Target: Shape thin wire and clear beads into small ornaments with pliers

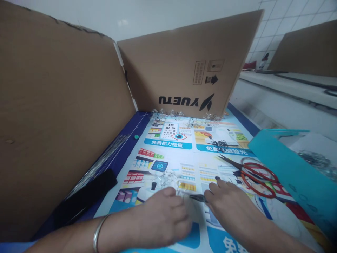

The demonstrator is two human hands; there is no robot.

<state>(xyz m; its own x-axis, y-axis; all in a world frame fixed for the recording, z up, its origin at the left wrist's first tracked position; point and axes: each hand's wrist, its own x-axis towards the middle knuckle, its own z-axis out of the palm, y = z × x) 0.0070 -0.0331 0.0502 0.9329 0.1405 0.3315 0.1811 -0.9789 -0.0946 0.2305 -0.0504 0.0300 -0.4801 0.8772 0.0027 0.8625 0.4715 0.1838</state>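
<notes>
My left hand [163,216] rests on the printed poster [168,154], fingers curled and pinched on thin clear wire pieces [168,179] by its fingertips. A metal bangle [98,232] circles that wrist. My right hand [229,205] lies close beside it, fingers closed on small dark pliers [198,198] whose tip points toward the left hand. The two hands are a few centimetres apart at the near edge of the poster.
Red-handled scissors [256,175] lie right of my right hand. A teal tray [295,172] sits at the right. Cardboard walls [65,116] enclose left and back. A black strip [84,198] and wire bundle [105,158] lie along the left. Small clear parts [184,116] line the back wall.
</notes>
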